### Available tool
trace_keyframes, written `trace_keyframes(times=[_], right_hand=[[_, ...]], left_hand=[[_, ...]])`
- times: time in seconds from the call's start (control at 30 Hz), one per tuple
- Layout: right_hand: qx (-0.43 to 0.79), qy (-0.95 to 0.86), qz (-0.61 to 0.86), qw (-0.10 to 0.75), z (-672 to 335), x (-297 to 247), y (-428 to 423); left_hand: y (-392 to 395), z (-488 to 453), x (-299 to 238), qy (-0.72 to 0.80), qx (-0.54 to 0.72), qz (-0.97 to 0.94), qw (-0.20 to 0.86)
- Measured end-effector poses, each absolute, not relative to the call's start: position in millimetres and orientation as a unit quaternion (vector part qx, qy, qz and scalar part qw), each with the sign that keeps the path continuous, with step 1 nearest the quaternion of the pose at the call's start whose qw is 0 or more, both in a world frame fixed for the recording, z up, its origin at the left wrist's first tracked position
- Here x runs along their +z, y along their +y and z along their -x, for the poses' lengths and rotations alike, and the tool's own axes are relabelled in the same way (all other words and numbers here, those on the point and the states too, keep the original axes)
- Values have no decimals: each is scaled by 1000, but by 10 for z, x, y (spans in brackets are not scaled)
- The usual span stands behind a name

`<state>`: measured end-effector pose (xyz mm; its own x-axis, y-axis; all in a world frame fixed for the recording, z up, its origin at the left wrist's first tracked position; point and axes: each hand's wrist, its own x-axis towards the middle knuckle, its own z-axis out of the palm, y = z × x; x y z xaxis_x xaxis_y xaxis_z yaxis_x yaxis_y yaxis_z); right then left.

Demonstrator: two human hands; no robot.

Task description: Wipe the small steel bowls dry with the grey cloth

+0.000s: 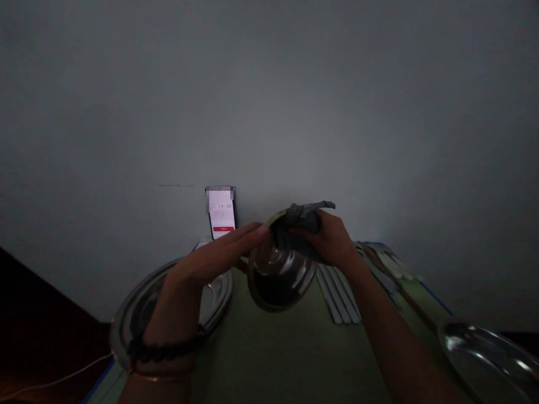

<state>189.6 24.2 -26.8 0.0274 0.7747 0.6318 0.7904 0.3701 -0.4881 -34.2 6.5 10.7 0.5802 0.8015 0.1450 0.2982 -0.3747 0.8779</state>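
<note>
A shiny metal bowl [281, 283] is held up over the table, its opening tilted towards me. My left hand [229, 249] grips the bowl's left side, fingers stretched along the outside and the thumb hidden. In my right hand [330, 235] is a bunched dark grey cloth [297, 224], pressed against the bowl's upper right rim and inside. The fingers of that hand are closed round the cloth and partly hidden by it.
Against the wall leans a lit phone [222, 216]. Round metal plates [223, 294] lie at the left, partly behind my left forearm. Several knives [339, 303] and white spoons [398, 266] lie at the right. A large metal ladle [484, 348] is at the right front of the green table [273, 359].
</note>
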Motion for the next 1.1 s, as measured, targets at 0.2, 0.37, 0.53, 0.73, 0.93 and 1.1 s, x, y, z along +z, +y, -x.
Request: trace_keyframes(times=[0.2, 0.37, 0.53, 0.73, 0.93, 1.1], right_hand=[[-88, -679, 539, 490, -1774, -212, 184], [86, -560, 598, 567, -1644, -347, 258], [275, -586, 545, 533, -1560, -444, 305], [31, -652, 606, 455, -1826, -378, 298], [-97, -638, 575, 503, -1800, -235, 200], [41, -567, 627, 533, -1721, -291, 225]], left_hand=[[54, 297, 178, 353, 273, -773, 451], [51, 216, 199, 318, 408, -725, 454], [97, 238, 139, 277, 475, -711, 438], [90, 302, 129, 372, 319, -737, 465], [11, 202, 215, 337, 323, -776, 425], [52, 88, 205, 324, 448, -722, 415]])
